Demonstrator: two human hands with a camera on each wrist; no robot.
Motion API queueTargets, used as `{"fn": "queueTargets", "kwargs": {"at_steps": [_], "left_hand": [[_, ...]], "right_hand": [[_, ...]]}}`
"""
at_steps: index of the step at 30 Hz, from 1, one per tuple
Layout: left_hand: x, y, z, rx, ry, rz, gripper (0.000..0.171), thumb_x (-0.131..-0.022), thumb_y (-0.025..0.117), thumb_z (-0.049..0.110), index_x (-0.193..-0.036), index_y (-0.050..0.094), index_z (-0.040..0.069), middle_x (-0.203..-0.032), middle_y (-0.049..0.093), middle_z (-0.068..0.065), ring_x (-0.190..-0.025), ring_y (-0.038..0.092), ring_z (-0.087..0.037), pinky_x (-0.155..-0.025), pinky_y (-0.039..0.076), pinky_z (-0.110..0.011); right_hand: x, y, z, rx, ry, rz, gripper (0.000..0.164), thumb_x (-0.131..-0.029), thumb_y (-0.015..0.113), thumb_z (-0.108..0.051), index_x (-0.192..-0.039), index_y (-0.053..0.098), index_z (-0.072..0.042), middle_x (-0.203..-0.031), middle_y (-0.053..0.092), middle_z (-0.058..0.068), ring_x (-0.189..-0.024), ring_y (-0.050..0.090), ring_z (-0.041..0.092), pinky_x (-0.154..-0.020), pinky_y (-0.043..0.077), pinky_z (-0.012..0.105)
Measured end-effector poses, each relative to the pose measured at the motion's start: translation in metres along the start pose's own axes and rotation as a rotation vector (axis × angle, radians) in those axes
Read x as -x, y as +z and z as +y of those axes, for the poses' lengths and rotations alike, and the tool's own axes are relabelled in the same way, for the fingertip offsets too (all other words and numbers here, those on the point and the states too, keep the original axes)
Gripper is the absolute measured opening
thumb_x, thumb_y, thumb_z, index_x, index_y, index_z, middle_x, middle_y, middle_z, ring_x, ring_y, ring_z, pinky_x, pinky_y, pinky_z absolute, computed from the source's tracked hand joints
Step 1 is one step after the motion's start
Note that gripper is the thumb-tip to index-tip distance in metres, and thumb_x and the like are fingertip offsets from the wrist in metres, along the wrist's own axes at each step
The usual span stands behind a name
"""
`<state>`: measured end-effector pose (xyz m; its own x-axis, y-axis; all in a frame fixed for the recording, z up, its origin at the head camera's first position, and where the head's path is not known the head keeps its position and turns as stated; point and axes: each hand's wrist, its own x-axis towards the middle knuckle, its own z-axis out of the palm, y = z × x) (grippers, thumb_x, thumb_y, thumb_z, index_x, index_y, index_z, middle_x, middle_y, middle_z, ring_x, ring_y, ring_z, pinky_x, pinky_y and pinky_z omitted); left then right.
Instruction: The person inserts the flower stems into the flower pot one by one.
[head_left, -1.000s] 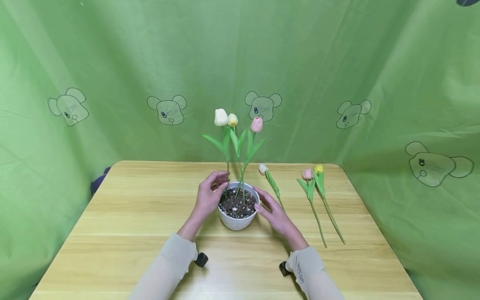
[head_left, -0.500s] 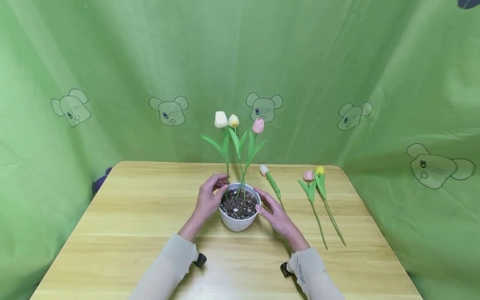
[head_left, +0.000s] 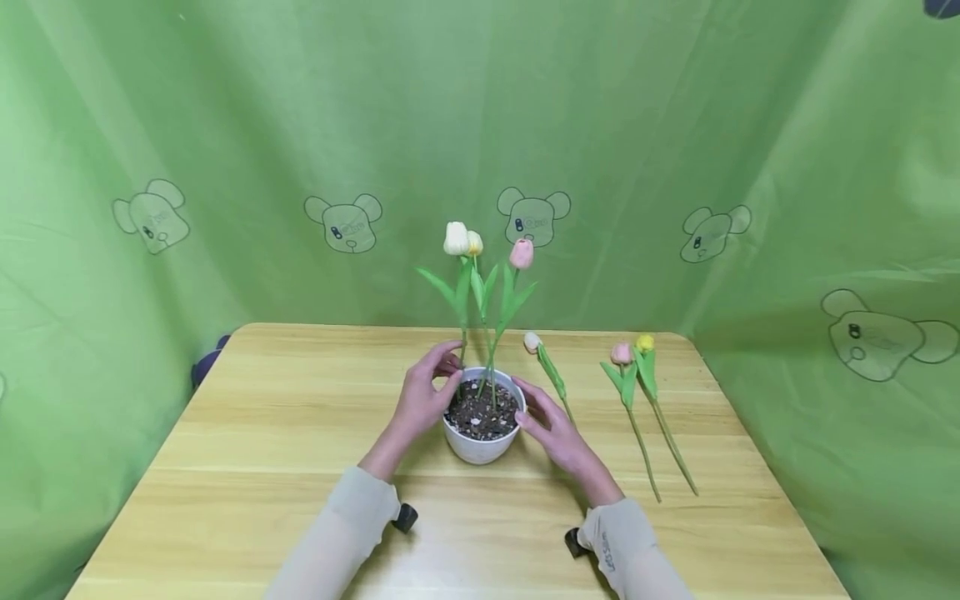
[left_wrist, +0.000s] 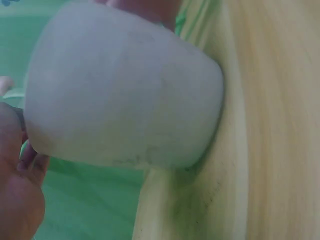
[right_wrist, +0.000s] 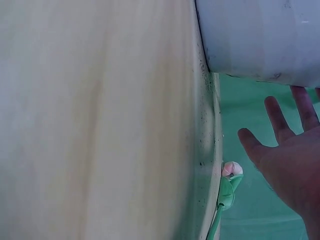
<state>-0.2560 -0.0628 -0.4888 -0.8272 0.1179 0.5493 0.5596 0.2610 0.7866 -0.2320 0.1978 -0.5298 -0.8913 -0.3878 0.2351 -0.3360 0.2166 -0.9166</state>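
"Where to find the white tulip (head_left: pixel 455 238)?"

"At the left side of the white pot (head_left: pixel 482 452), nearly upright, apparently rooted in the dark soil (head_left: pixel 480 423). Pinched low on the stem by the left hand (head_left: pixel 422 393), probably to prevent leaning."

"And grasping what with the right hand (head_left: pixel 557 437)?"

"Not clenched at all: just resting against the right side of the pot with fingers loosely spread, perhaps to brace against tipping or sliding."

"Why leave the cream tulip (head_left: pixel 475 243) and the standing pink tulip (head_left: pixel 522 254) untouched?"

"Likely supported well enough by the same soil, despite appearing to cross at the stems."

"And farther out?"

"Look right along the counter (head_left: pixel 300 417) for a pale tulip (head_left: pixel 532 342) near the pot, then for a lying pink tulip (head_left: pixel 622 354) beside a yellow tulip (head_left: pixel 645 343), perhaps laid there for easy reach. Backed by a green curtain (head_left: pixel 420 108)."
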Motion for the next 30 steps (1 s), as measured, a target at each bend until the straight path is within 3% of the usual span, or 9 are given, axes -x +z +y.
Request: {"fn": "queueTargets", "kwargs": {"at_steps": [5,8,12,22,25,30], "left_hand": [[-0.003,0.0,0.005,-0.005,-0.016,-0.012,0.031,-0.097,0.068,0.002,-0.127,0.064,0.004,-0.1,0.07,-0.012,-0.092,0.069,-0.024,-0.086,0.065,-0.032],[-0.005,0.0,0.006,-0.048,0.019,0.034,0.021,-0.098,0.07,0.008,-0.118,0.068,0.004,-0.1,0.072,-0.011,-0.09,0.07,-0.023,-0.085,0.065,-0.029],[-0.006,0.0,0.009,-0.08,0.041,0.11,0.019,-0.093,0.075,0.009,-0.111,0.07,0.003,-0.096,0.076,-0.012,-0.085,0.074,-0.025,-0.082,0.066,-0.03],[-0.009,-0.005,0.014,-0.047,-0.076,0.189,0.02,-0.089,0.081,0.008,-0.107,0.074,0.001,-0.092,0.08,-0.012,-0.081,0.075,-0.028,-0.076,0.065,-0.04],[-0.009,-0.004,0.009,-0.006,-0.092,0.205,0.019,-0.089,0.08,0.006,-0.106,0.074,0.001,-0.093,0.079,-0.013,-0.08,0.074,-0.027,-0.077,0.065,-0.036],[-0.008,0.002,0.001,0.033,-0.118,0.242,0.015,-0.091,0.078,0.007,-0.104,0.075,0.002,-0.094,0.078,-0.014,-0.079,0.072,-0.024,-0.074,0.064,-0.025]], "right_hand": [[-0.001,0.0,-0.001,-0.022,-0.001,0.002,0.058,-0.104,0.057,-0.011,-0.159,0.038,-0.011,-0.161,0.04,0.023,-0.147,0.039,0.047,-0.124,0.029,0.062],[-0.001,0.001,-0.001,-0.022,-0.002,-0.007,0.058,-0.105,0.057,-0.012,-0.16,0.037,-0.011,-0.163,0.039,0.022,-0.148,0.038,0.047,-0.124,0.028,0.061],[-0.001,0.001,-0.001,-0.017,-0.007,-0.008,0.058,-0.105,0.057,-0.012,-0.16,0.037,-0.01,-0.163,0.038,0.022,-0.148,0.039,0.047,-0.124,0.028,0.061],[-0.001,0.001,-0.001,-0.005,-0.008,-0.004,0.059,-0.105,0.058,-0.012,-0.16,0.037,-0.011,-0.163,0.038,0.022,-0.148,0.039,0.047,-0.124,0.028,0.06],[-0.001,0.002,-0.002,0.003,-0.003,0.0,0.059,-0.104,0.058,-0.012,-0.16,0.038,-0.011,-0.163,0.039,0.022,-0.148,0.04,0.045,-0.125,0.03,0.052],[0.0,0.002,-0.003,0.007,-0.001,0.001,0.058,-0.105,0.057,-0.012,-0.16,0.038,-0.011,-0.162,0.04,0.022,-0.148,0.04,0.044,-0.121,0.033,0.023]]}}
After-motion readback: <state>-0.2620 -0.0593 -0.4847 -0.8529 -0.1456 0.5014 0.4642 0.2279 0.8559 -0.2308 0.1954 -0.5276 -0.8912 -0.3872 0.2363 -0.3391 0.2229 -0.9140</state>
